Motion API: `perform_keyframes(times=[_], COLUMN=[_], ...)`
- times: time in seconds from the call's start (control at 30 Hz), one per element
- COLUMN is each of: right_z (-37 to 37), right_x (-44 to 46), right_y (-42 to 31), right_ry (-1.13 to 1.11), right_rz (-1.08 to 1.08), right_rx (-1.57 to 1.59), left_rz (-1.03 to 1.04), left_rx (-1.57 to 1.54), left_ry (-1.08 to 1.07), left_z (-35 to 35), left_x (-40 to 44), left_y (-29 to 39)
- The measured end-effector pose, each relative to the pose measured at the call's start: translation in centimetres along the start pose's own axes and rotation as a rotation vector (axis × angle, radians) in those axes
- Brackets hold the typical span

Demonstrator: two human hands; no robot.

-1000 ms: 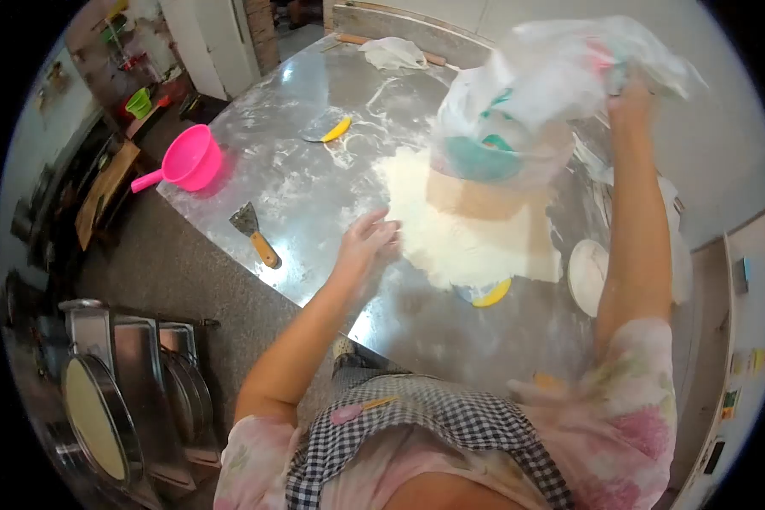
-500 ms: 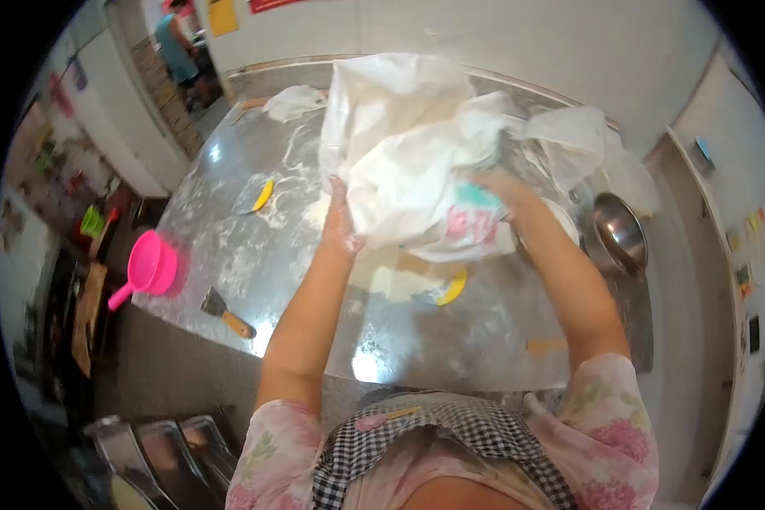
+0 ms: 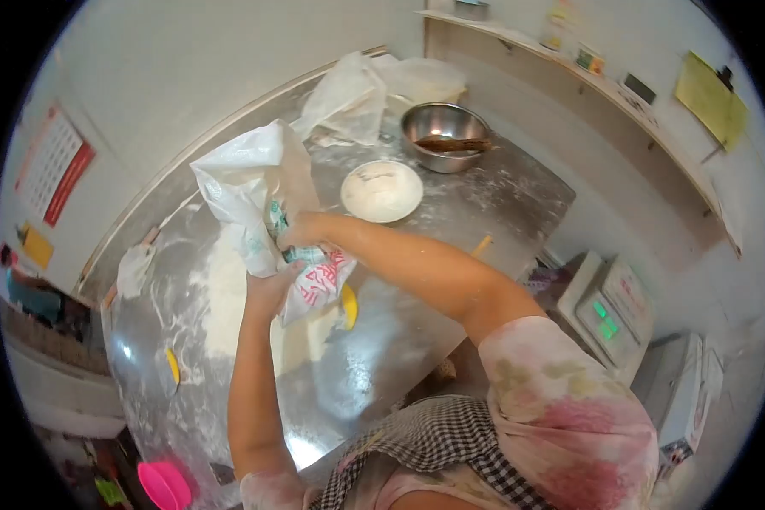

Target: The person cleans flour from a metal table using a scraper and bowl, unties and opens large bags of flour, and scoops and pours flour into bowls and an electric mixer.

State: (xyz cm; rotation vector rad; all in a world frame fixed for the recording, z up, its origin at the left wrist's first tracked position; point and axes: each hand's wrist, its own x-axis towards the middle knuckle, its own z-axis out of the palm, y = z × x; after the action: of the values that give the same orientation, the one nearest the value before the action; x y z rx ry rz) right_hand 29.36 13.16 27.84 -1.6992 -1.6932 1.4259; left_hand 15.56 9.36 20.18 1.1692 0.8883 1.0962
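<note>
A white flour bag (image 3: 242,174) with green and red print is held up over the metal table (image 3: 416,314). My left hand (image 3: 268,289) is closed on its lower near part. My right hand (image 3: 299,234) grips the bag's side, with the fingers partly hidden in the plastic folds. Below and to the left of the bag lies a spread of white flour (image 3: 223,314). A yellow-edged scraper (image 3: 349,306) rests just right of the bag's printed end. A shallow bowl of flour (image 3: 382,191) stands beyond my right forearm.
A steel bowl (image 3: 442,123) with a brown brush-like thing stands at the back, beside crumpled plastic bags (image 3: 344,98). Another yellow-edged scraper (image 3: 172,367) lies left. A pink dipper (image 3: 163,486) sits at the near left edge. A digital scale (image 3: 608,314) stands right, below a wall shelf (image 3: 569,64).
My view has turned to the right. The bag is now narrower and gathered between my hands, and more flour shows on the table. The flour bowl and scale have come into plain view.
</note>
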Motion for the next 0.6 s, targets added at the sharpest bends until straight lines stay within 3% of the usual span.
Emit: perform_keyframes(times=[0.03,0.13,0.17,0.3,0.4,0.47,0.5,0.53,0.57,0.6], right_z=[-1.9,-5.5,-7.0,-13.5,-19.5,-24.0,-26.1,-28.5,-30.8,-33.6], right_x=[-2.9,-0.9,-1.5,-7.7,-13.2,-15.6,-17.4,-19.4,-21.3,-22.3], right_y=[-1.7,2.8,4.0,8.7,11.5,16.0,17.5,19.3,21.1,24.5], right_ry=[-0.042,-0.107,-0.032,0.29,0.365,0.657,0.776,0.852,0.93,1.022], right_rz=[0.092,-0.015,-0.09,-0.265,-0.367,-0.162,-0.079,-0.11,-0.136,-0.23], right_rx=[0.15,0.376,0.388,0.421,0.551,0.585,0.609,0.544,0.476,0.305], left_rz=[0.044,0.178,0.226,0.414,0.546,0.498,0.363,0.672,0.663,0.181], left_rx=[0.075,0.332,0.422,0.248,0.494,0.409,0.317,0.509,0.343,0.0], left_ry=[0.0,0.013,0.019,-0.169,-0.24,-0.371,-0.462,-0.43,-0.455,-0.745], left_z=[0.8,4.6,6.3,16.1,26.2,34.0,38.1,41.8,44.7,48.0], left_x=[0.9,3.6,4.6,7.6,9.0,9.3,8.8,11.2,11.2,12.3], left_y=[-0.1,-0.3,-0.3,-1.3,-0.6,1.0,3.2,-1.5,-2.1,-3.8])
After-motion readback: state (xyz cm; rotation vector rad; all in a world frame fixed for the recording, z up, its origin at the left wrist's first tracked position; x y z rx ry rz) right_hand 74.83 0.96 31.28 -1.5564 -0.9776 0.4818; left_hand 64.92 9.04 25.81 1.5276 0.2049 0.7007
